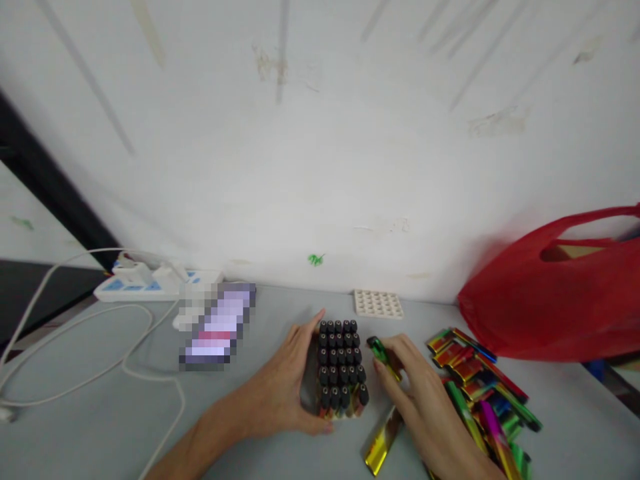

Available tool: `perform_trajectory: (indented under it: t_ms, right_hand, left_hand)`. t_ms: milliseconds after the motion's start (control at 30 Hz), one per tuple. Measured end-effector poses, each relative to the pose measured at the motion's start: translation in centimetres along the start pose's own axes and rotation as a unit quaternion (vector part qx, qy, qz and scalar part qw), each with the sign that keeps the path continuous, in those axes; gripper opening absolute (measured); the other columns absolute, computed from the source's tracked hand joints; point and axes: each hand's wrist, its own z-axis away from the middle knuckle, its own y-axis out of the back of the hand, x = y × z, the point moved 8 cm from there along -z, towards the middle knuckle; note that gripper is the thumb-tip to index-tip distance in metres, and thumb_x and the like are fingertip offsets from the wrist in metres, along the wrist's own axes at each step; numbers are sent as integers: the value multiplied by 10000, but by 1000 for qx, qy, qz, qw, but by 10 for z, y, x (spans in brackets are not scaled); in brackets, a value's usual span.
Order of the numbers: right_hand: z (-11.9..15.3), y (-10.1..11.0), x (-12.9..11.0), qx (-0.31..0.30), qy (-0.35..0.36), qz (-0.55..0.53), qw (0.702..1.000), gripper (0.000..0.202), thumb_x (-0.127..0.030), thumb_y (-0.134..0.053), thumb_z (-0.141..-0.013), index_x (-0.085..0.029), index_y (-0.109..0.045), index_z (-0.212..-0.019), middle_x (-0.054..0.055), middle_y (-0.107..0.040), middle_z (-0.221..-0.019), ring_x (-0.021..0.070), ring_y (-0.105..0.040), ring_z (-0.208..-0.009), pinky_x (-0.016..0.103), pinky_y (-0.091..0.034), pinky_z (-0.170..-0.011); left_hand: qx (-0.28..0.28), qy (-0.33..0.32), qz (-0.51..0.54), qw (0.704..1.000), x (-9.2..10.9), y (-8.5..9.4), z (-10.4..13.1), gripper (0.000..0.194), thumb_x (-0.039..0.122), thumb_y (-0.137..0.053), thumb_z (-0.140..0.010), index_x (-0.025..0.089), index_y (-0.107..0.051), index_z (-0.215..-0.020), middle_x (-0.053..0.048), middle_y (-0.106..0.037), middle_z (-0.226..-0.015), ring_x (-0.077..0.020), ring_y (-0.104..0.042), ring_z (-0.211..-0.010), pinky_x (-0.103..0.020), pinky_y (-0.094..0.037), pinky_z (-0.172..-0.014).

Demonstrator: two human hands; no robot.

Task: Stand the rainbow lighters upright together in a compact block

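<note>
A tight block of slim, black-topped sticks [340,355] stands upright in rows, each top with a small round metal dot. In its nearest row a gap shows beside the right-hand stick. My left hand [280,383] grips the block from the left, thumb along the front and fingers at the back corner. Just right of the block, my right hand [415,387] pinches a shiny green-and-gold stick [383,353] with a dark end, tilted and apart from the block. Below that hand lies a gold stick [383,443], partly hidden by it.
Many loose metallic sticks [467,367] lie piled at the right, before a red bag [550,287]. A pale grid tray [379,303] lies by the wall. Leftward are a blurred phone [220,325], a power strip [160,285] and a white cable [150,377].
</note>
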Motion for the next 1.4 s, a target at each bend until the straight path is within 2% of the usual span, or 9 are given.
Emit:
perform_trajectory:
  t_ms: [167,267,367,500,600,800,967,1200,1400]
  right_hand:
    - [9,8,21,71,-98,-90,989,379,-544,-646,-1090,-250,-719,-1318,78,-731,-1146,309,-682,-1109,386,-562,-948]
    - [9,2,28,67,-139,-168,974,510,-644,-705,-1034,-235,-744,-1336,52,-688,-938,273,-651,-870,344,-544,-722]
    - [7,-7,29,48,-172,-255,950,592,-729,-686,-1018,-229,-736,-1331,-13,-532,-771,189,-487,-646,281,-387,-544]
    - [5,-19,29,21,-208,-377,903,603,-802,-691,-972,-203,-721,-1028,-62,-373,-706,118,-269,-563,247,-212,-502]
    - [5,-25,29,-15,-223,-446,867,675,-827,-693,-943,-223,-514,-701,-84,-270,-644,109,-152,-560,267,-146,-498]
    - [3,-31,19,-61,-212,-559,799,702,-726,-727,-932,-263,-321,-596,-109,-182,-562,100,-99,-524,283,-139,-488]
    - [5,-40,12,-88,-205,-590,776,724,-717,-762,-896,-272,-298,-563,-119,-184,-520,77,-99,-476,270,-122,-458]
    - [11,-52,5,-108,-211,-613,754,711,-689,-806,-850,-271,-313,-554,-122,-208,-492,62,-116,-435,249,-123,-433]
    - [7,-54,13,-85,-217,-590,773,729,-750,-783,-874,-261,-334,-574,-121,-212,-520,67,-100,-471,256,-95,-455]
  left_hand:
    - [-7,1,-10,1000,-1,-1,0,1644,368,-1099,-640,336,52,-1814,-181,-195,-1859,-506,-215,-1701,-687,-178,-1398]
    - [-7,10,-12,1000,-2,-1,-1,1672,394,-1114,-612,354,45,-1817,-160,-181,-1873,-500,-193,-1712,-682,-181,-1402]
    - [-9,11,-9,1000,-1,0,-1,1682,439,-1113,-604,368,50,-1817,-130,-212,-1872,-516,-219,-1701,-693,-209,-1396]
    - [-8,-1,-11,1000,-1,0,-1,1664,466,-1100,-632,380,69,-1812,-137,-212,-1873,-511,-222,-1707,-717,-211,-1387]
    - [-12,5,-25,1000,-4,-1,-1,1651,421,-1092,-654,353,82,-1812,-159,-159,-1888,-504,-189,-1722,-717,-189,-1391]
    - [-15,8,-34,999,-7,-3,0,1660,447,-1092,-661,362,106,-1807,-150,-138,-1891,-477,-133,-1740,-698,-169,-1403]
    - [-11,2,-25,1000,-5,-3,1,1677,462,-1103,-637,421,103,-1803,-116,-160,-1892,-501,-158,-1729,-717,-201,-1393]
    - [-19,0,-33,999,-5,-4,0,1656,478,-1089,-662,356,98,-1809,-168,-178,-1872,-491,-164,-1727,-718,-161,-1396]
    - [-14,2,-36,999,-5,-3,0,1674,435,-1109,-637,327,80,-1811,-187,-175,-1865,-483,-180,-1722,-676,-210,-1401]
